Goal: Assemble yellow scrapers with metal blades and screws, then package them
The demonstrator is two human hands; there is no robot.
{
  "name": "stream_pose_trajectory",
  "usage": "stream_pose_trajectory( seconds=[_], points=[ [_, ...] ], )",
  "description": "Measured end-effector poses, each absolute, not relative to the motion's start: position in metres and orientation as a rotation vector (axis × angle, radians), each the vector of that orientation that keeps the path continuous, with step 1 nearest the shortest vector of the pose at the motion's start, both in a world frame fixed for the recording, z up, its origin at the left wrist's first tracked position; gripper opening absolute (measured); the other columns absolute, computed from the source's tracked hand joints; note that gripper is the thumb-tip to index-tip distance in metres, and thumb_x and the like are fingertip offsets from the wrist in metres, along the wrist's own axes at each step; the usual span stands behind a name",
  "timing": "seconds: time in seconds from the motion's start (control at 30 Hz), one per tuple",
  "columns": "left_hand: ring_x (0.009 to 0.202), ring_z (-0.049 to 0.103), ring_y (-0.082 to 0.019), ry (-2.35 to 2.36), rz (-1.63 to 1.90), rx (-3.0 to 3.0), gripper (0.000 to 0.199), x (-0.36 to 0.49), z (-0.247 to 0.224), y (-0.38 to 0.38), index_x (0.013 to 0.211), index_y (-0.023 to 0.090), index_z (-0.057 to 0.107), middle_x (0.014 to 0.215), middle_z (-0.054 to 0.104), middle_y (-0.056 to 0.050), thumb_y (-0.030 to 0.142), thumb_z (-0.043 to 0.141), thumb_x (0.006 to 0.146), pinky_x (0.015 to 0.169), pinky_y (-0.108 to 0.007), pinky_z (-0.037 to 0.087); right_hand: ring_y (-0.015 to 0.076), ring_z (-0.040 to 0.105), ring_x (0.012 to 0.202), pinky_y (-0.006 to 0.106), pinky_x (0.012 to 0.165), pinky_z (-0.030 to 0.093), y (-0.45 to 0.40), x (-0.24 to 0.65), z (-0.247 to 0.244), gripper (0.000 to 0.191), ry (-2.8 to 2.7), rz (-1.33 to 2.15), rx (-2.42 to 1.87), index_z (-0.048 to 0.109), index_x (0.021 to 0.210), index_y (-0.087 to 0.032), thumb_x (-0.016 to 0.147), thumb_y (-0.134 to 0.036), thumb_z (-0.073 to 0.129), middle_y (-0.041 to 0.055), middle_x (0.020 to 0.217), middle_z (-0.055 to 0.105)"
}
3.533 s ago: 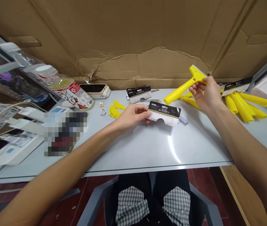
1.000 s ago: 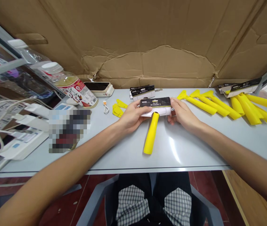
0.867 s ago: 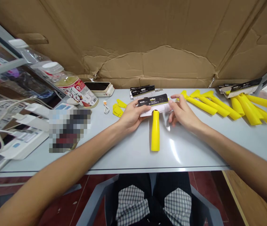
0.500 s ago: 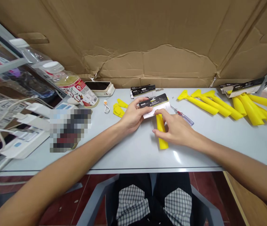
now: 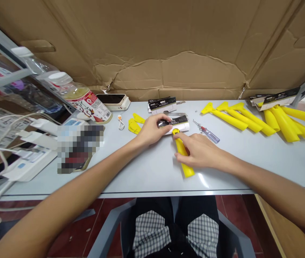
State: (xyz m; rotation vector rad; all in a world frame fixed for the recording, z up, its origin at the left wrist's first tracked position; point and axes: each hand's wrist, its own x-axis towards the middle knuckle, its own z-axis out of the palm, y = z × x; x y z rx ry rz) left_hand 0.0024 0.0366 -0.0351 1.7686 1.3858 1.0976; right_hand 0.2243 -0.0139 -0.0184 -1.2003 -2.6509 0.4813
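My left hand [image 5: 151,132] is closed on a black-and-white printed card [image 5: 180,124], pinching it at its left side. The card lies low over the table and looks slightly curved. Just in front of it is a yellow scraper handle [image 5: 186,170], its ribbed upper end touching or close to the card's lower edge. My right hand [image 5: 202,150] grips this handle, index finger near its top and thumb along its left side. A screwdriver [image 5: 210,135] with a clear handle lies to the right, with small screws near it. Behind the card lies a grey metal blade [image 5: 175,114].
More black-and-white cards [image 5: 163,104] are stacked at the back. Flat yellow pieces [image 5: 134,126] lie left of my hand. Several yellow scrapers [image 5: 231,119] are at right, beside a carded bunch [image 5: 286,123]. A bottle [image 5: 89,104], a power strip [image 5: 31,161] and cables crowd the left.
The card has come down and tilted flatter, now showing the ribbed end of the yellow handle. The handle has shifted slightly toward me and slants more. The metal blade behind the card has come into view.
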Motion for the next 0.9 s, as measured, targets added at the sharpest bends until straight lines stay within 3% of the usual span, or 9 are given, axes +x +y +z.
stream_pose_trajectory(
  seconds=[0.07, 0.27, 0.4, 0.6, 0.9],
  points=[
    [0.090, 0.067, -0.026, 1.394, 1.014, 1.961, 0.009, 0.002, -0.038, 0.036, 0.092, 0.023, 0.080, 0.095, 0.077, -0.005, 0.026, 0.076, 0.085, 0.095, -0.042, 0.050, 0.0244, 0.055, 0.065, 0.036, 0.059, 0.024, -0.016, 0.224, -0.017, 0.055, -2.676, 0.442, -1.230, 0.063, 0.141, -0.017, 0.094, -0.046, 0.058, 0.0061, 0.072, 0.066],
    [0.123, 0.062, -0.035, 1.415, 0.967, 2.351, 0.022, 0.003, -0.045, 0.032, 0.095, 0.021, 0.084, 0.129, 0.070, -0.014, 0.034, 0.066, 0.096, 0.111, -0.051, 0.044, 0.0251, 0.059, 0.069, 0.037, 0.061, 0.027, -0.015, 0.223, -0.021, 0.049, -2.656, 0.440, -1.177, 0.068, 0.134, -0.015, 0.101, -0.047, 0.052, 0.0089, 0.077, 0.070],
    [0.115, 0.062, -0.034, 1.374, 0.864, 2.412, 0.028, 0.001, -0.045, 0.034, 0.099, 0.023, 0.085, 0.115, 0.072, -0.012, 0.041, 0.063, 0.100, 0.107, -0.051, 0.045, 0.0213, 0.058, 0.066, 0.035, 0.063, 0.033, -0.006, 0.226, -0.025, 0.037, -2.543, 0.534, -1.094, 0.072, 0.125, -0.020, 0.105, -0.042, 0.050, 0.0040, 0.071, 0.068],
    [0.114, 0.063, -0.033, 1.304, 0.793, 2.485, 0.034, -0.003, -0.047, 0.036, 0.115, 0.023, 0.081, 0.117, 0.073, -0.013, 0.047, 0.060, 0.103, 0.105, -0.050, 0.046, 0.0162, 0.052, 0.056, 0.031, 0.065, 0.037, 0.011, 0.231, -0.034, 0.030, -2.312, 0.651, -1.030, 0.071, 0.117, -0.020, 0.106, -0.035, 0.047, -0.0039, 0.062, 0.061],
    [0.114, 0.064, -0.034, 1.317, 0.826, 2.398, 0.027, 0.000, -0.046, 0.035, 0.111, 0.025, 0.082, 0.116, 0.074, -0.012, 0.042, 0.063, 0.100, 0.105, -0.051, 0.046, 0.0186, 0.060, 0.061, 0.031, 0.067, 0.041, 0.039, 0.246, -0.053, 0.025, -2.197, 0.403, -1.146, 0.071, 0.115, -0.018, 0.097, -0.023, 0.053, 0.0006, 0.072, 0.070]
  ],
)
